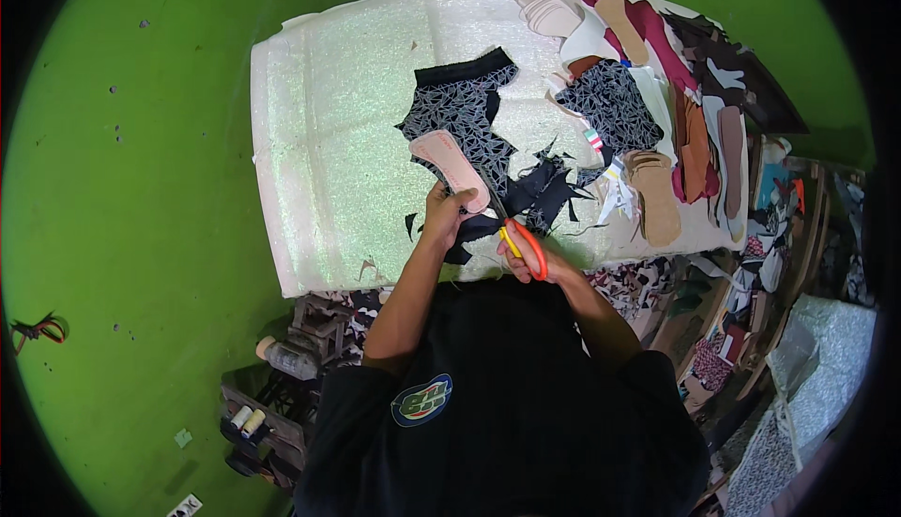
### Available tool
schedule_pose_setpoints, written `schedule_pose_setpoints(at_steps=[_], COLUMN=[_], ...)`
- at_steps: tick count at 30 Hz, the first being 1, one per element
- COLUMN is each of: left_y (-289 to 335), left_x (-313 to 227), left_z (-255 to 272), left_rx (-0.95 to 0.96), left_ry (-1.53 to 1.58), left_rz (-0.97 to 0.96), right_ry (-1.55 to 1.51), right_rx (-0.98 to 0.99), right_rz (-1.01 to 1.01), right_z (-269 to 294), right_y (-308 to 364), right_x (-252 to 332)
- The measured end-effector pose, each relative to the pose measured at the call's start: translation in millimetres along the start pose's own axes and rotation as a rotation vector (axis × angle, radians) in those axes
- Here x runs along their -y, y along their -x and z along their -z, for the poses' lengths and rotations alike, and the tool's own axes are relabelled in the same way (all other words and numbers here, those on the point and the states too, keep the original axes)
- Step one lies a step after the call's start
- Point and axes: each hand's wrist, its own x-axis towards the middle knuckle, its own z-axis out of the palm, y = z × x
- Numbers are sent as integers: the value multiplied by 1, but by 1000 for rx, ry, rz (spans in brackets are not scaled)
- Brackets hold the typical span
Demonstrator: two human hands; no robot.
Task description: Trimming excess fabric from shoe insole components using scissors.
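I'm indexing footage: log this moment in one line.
left hand: holds pink template over patterned fabric | right hand: holds orange-handled scissors | beneath: white tabletop

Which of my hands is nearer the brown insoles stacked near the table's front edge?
Right. Your right hand, holding the scissors, is left of the brown insoles and closer to your body; your left hand, holding the pink sole-shaped piece, is farther left.

One left hand (445, 217) and one right hand (517, 260) were present — with one pair of scissors (536, 243), one held pink piece (451, 161), one table (347, 151) and two spools (252, 423).
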Motion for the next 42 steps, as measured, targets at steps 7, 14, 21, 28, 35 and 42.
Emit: schedule_pose_setpoints(at_steps=[7,14,21,28,35,42], left_y=[-2,-1,2,2,5,9], left_x=[4,4,0,3,6,7], left_z=[3,3,-2,-2,-3,-5], left_rx=[-46,-77,-96,-115,-105,-80], left_ry=[7,-36,-40,-24,-18,-8], left_rz=[-37,34,37,46,47,25], right_ry=[51,65,59,143,93,70], right_rx=[14,85,122,114,146,199], right_rz=[-12,-33,-66,-49,-60,-89], right_z=[10,17,23,28,37,39], right_y=[0,-6,-10,-7,-10,-14], right_x=[1,8,19,20,15,17])
